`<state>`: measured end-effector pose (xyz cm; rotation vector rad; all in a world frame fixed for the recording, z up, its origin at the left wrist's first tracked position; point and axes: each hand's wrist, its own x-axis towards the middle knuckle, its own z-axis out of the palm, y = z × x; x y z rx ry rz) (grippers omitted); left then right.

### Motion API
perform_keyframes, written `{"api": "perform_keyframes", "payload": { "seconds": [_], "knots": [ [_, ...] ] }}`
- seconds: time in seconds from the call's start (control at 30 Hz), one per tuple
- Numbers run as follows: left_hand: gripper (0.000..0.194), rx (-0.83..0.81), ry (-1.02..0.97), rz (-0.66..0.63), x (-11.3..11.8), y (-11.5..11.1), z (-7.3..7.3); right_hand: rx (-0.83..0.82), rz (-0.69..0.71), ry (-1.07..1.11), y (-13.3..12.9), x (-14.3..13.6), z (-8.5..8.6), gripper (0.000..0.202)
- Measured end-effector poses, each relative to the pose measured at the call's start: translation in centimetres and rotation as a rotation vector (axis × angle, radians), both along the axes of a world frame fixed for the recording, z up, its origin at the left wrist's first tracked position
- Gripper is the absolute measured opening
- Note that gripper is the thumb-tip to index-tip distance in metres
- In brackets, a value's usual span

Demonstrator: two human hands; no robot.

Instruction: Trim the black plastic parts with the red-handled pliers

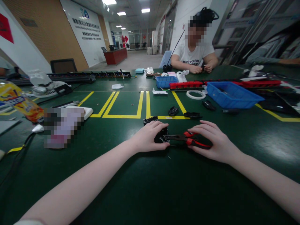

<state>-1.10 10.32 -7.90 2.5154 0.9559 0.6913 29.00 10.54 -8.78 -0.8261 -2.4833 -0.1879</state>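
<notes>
My left hand is wrapped round a black plastic part at the middle of the green table. Red-handled pliers are in my right hand, with their handles spread a little. Their dark jaws point left and reach the black part between my left thumb and fingers; what the tips touch is too small to tell. Just beyond my hands lie a crumpled-looking black piece and a flat black piece, both near the yellow tape.
A blue bin, a white tape ring and a smaller blue bin stand beyond on the right. A phone and an orange bottle are left. A person sits across the table.
</notes>
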Motion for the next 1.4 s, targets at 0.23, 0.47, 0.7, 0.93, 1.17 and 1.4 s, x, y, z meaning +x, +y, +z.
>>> {"api": "perform_keyframes", "payload": {
  "seconds": [0.23,0.47,0.7,0.93,1.17,1.4],
  "knots": [
    [0.066,0.032,0.01,-0.008,0.0,0.1,-0.2,0.0,0.019,-0.003,-0.1,-0.2,0.1,0.042],
    [0.067,-0.016,0.043,0.0,-0.1,-0.1,0.1,0.009,0.006,-0.019,-0.2,-0.1,0.0,0.041],
    [0.063,-0.046,0.037,-0.007,-0.2,-0.1,0.3,-0.027,-0.004,0.004,-0.6,-0.3,0.4,0.039],
    [0.065,0.087,-0.03,-0.005,-0.1,0.0,-0.1,-0.108,-0.028,0.053,-1.1,-0.5,0.5,0.037],
    [0.062,0.134,-0.029,0.011,0.0,0.0,-0.3,-0.081,-0.046,0.05,-1.2,-0.3,0.3,0.041],
    [0.059,0.033,-0.011,-0.005,-0.1,-0.1,0.0,-0.084,-0.002,0.027,-1.1,-0.2,0.6,0.041]
  ]
}}
